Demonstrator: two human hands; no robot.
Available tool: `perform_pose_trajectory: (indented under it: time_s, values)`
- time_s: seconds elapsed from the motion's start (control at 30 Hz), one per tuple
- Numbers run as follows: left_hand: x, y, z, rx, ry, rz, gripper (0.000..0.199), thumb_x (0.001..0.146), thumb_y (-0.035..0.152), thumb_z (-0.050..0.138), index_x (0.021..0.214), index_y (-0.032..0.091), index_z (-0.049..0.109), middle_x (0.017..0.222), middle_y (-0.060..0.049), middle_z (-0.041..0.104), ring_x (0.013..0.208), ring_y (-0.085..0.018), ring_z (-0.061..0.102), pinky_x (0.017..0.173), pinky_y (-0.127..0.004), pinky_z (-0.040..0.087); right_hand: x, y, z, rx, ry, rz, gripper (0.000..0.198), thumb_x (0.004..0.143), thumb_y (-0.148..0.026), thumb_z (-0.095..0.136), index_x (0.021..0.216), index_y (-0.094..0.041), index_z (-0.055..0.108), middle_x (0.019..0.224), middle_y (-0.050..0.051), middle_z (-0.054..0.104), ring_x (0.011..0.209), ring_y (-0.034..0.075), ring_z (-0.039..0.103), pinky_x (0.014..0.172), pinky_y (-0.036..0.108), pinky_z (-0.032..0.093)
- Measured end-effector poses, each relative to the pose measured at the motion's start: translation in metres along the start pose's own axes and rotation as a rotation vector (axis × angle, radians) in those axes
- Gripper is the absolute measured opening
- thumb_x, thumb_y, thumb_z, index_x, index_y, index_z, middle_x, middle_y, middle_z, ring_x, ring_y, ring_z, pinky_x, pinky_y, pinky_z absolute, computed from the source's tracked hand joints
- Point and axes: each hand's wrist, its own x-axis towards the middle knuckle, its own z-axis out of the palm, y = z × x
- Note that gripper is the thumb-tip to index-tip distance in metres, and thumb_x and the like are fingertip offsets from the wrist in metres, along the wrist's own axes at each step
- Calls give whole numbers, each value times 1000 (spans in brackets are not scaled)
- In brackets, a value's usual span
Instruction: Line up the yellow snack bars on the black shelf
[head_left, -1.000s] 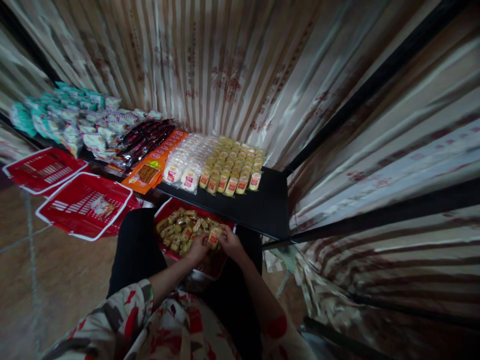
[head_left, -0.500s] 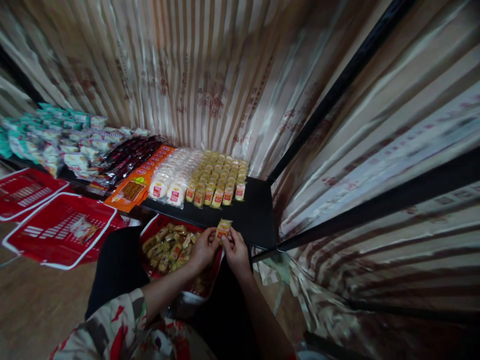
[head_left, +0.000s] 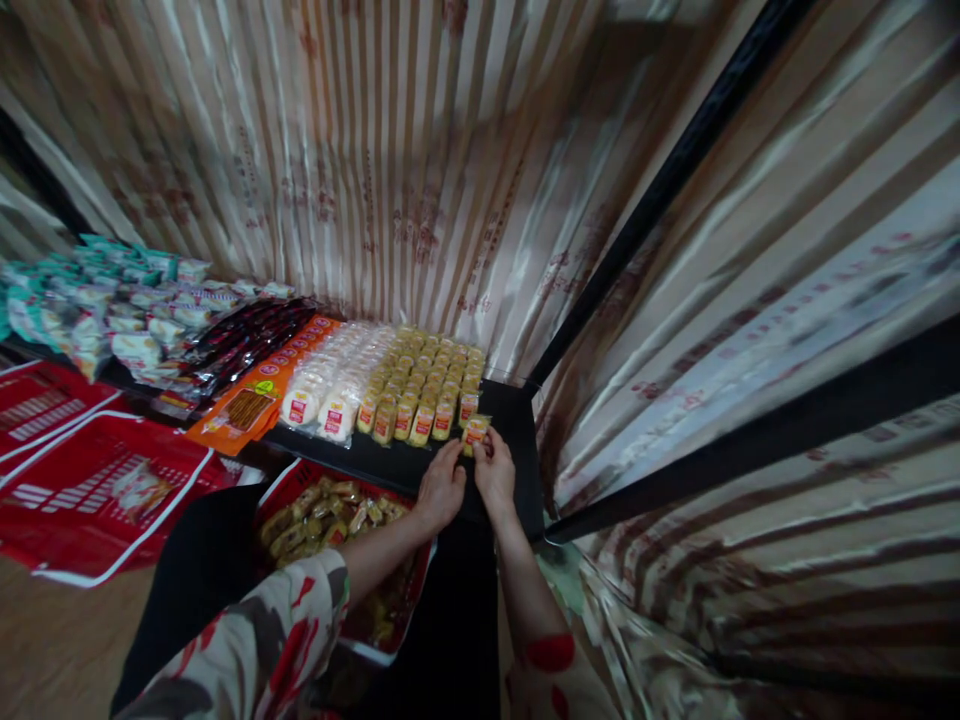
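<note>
Between my two hands, over the black shelf [head_left: 502,420], is a small yellow wrapped snack pack [head_left: 475,434] with a red label. My right hand [head_left: 496,474] pinches its right edge between thumb and fingers. On the other side, my left hand [head_left: 442,484] has its fingertips closed at the pack's lower left edge. Just behind and to the left stand rows of matching yellow packs [head_left: 422,412]. A red basket [head_left: 430,566] rests on my lap below, holding many loose packs [head_left: 319,515]; my left forearm hides part of it.
Left of the yellow rows lie white round packs [head_left: 335,412], orange packets [head_left: 247,405], dark packets [head_left: 244,345] and white-and-teal bags [head_left: 135,300]. Red baskets [head_left: 97,500] stand at the lower left. Black frame poles [head_left: 637,230] and striped curtain sheeting [head_left: 420,150] border the shelf.
Both hands have moved forward and right with the snack pack, from above the basket's edge to the shelf beside the front of the yellow rows. The view has shifted slightly.
</note>
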Motion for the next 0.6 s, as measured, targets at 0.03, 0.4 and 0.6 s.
perform_pose_trajectory:
  time_s: [0.03, 0.4, 0.6]
  values:
    - [5, 1, 2, -10, -6, -14, 46, 79, 13, 41, 124, 15, 51, 138, -8, 45, 129, -19, 38, 113, -37, 26, 6, 0, 2, -18, 2, -2, 47, 79, -36, 48, 119, -13, 56, 98, 12, 62, 79, 19, 61, 76, 34, 51]
    - [33, 3, 6, -9, -48, -91, 46, 86, 21, 36, 129, 11, 47, 142, -10, 40, 134, -19, 31, 115, -37, 19, 31, 7, 25, -170, -29, -80, 52, 81, -35, 42, 123, -8, 53, 119, 18, 56, 107, 25, 54, 91, 40, 44]
    - [36, -9, 8, -80, -34, -61, 44, 86, 23, 37, 128, 16, 49, 141, -7, 42, 134, -18, 32, 115, -38, 19, 30, 9, 31, -149, -34, -136, 48, 83, -33, 39, 126, -14, 52, 121, 12, 59, 110, 23, 52, 96, 40, 40]
